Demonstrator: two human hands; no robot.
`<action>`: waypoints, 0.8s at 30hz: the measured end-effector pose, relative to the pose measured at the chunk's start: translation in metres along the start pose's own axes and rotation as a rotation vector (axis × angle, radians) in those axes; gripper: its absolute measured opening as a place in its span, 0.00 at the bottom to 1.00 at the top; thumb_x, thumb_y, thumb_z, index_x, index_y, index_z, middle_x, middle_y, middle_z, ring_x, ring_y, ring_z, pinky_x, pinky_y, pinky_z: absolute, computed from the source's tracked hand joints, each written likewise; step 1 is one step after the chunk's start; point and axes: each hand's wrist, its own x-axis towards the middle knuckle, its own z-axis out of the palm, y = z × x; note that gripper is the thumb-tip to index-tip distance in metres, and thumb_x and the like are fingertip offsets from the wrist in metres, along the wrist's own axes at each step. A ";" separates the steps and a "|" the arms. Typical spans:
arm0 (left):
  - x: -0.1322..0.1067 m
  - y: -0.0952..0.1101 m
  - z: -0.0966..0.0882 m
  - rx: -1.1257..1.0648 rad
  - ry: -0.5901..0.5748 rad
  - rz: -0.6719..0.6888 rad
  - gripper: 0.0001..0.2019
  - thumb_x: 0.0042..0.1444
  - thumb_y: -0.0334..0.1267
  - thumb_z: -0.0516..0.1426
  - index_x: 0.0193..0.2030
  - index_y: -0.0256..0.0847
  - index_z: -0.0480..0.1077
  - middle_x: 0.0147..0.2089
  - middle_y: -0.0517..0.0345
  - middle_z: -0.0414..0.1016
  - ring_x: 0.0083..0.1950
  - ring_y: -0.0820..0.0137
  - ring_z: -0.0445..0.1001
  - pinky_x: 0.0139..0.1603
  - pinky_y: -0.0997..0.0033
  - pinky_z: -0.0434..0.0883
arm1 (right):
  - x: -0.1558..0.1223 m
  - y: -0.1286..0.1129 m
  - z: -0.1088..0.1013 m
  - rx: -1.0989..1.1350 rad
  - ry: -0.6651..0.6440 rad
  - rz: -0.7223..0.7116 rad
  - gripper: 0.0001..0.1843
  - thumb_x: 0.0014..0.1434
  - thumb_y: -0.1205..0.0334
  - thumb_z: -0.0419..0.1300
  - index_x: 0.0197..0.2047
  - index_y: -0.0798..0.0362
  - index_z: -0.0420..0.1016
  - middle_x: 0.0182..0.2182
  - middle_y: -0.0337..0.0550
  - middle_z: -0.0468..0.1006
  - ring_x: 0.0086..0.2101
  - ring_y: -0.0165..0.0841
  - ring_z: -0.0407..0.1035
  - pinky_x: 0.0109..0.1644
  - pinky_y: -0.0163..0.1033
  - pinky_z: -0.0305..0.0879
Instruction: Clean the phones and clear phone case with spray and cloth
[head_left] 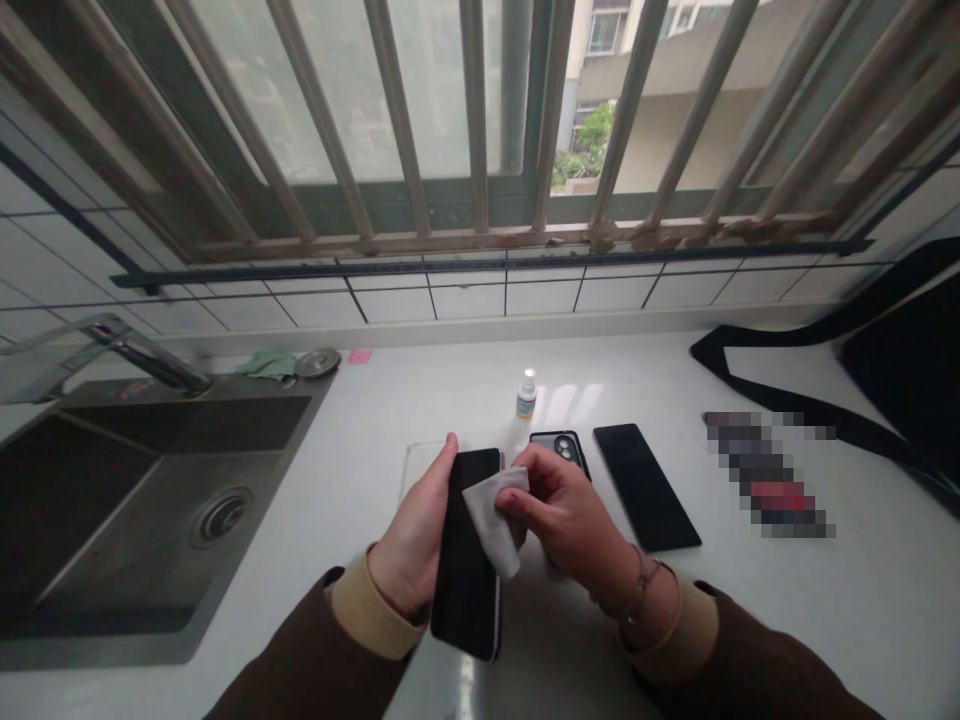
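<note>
My left hand grips a black smartphone by its left side, thumb along the edge, screen facing up. Pinched in my right hand is a light grey cloth, which lies over the right edge of the phone's screen. Behind the right hand, partly hidden, a dark phone case with camera cut-outs rests on the counter. A clear case shows partly behind my left hand. Beyond the hands stands a small white spray bottle.
A second dark phone or small tablet lies on the white counter, right of my hands. Further right are a pixelated item and a black strap. At left are a sink, a faucet and a green cloth.
</note>
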 end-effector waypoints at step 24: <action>0.006 0.025 0.001 -0.201 0.270 0.306 0.31 0.78 0.56 0.41 0.59 0.33 0.75 0.42 0.42 0.85 0.38 0.52 0.86 0.39 0.51 0.82 | -0.013 -0.012 0.000 -0.052 -0.253 -0.277 0.22 0.64 0.41 0.72 0.33 0.48 0.73 0.32 0.38 0.73 0.31 0.33 0.66 0.37 0.39 0.64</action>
